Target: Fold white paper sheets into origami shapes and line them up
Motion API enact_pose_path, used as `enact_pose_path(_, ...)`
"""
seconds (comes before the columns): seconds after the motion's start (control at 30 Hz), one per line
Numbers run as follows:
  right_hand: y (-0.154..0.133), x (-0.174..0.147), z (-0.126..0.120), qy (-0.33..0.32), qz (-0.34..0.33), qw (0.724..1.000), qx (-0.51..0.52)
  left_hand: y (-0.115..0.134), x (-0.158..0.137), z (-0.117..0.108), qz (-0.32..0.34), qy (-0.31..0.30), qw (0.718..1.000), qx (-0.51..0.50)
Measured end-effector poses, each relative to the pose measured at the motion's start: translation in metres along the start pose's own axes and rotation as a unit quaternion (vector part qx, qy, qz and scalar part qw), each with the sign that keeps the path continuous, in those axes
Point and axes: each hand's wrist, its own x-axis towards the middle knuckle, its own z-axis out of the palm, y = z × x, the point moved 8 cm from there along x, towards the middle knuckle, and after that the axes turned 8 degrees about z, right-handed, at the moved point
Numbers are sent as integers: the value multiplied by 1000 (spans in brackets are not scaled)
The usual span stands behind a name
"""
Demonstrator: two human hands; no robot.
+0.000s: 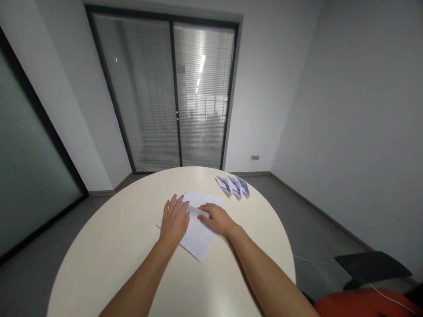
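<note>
A white sheet of paper (197, 240) lies at a slant on the table in front of me, with a fold line across its upper part. Beyond its top edge shows more white paper (206, 198); whether that is a separate sheet I cannot tell. My left hand (175, 221) rests flat on the left part of the sheet, fingers spread. On the right side, my right hand (217, 219) lies on the paper near the fold, its fingers stretched out to the left and its thumb apart from them. Both palms hide parts of the paper.
Several folded paper pieces (234, 186) stand in a row near the round table's (122, 237) far right edge. A red chair seat (360, 304) and a black chair part (373, 265) are at the lower right. Glass doors with blinds (148, 97) stand behind the table.
</note>
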Motion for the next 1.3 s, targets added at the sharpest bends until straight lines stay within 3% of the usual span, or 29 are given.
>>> enact_pose_path(0.27, 1, -5, -10, -40, -14, 996, 74, -12, 5, -13, -3, 34, 999, -29)
enact_pose_path(0.5, 29, 1, -18, 14, 37, 983, 177, -29, 4, -23, -27, 90, 995, -38)
enact_pose_path(0.7, 48, 5, -21, 77, 81, 937, 331, -44, 0, -33, -85, 187, 971, -123)
enact_pose_path(0.8, 50, 5, -24, 106, 78, 912, 388, -61, -3, -21, -165, 208, 939, -218)
enact_pose_path(0.9, 55, 4, -28, 132, 85, 898, 412, -70, -3, -3, -202, 186, 914, -299)
enact_pose_path(1.1, 67, 4, -32, 181, 120, 878, 427, -74, -1, 9, -199, 183, 911, -312)
enact_pose_path(1.3, 72, 7, -33, 204, 111, 890, 392, -69, -3, 24, -215, 145, 906, -335)
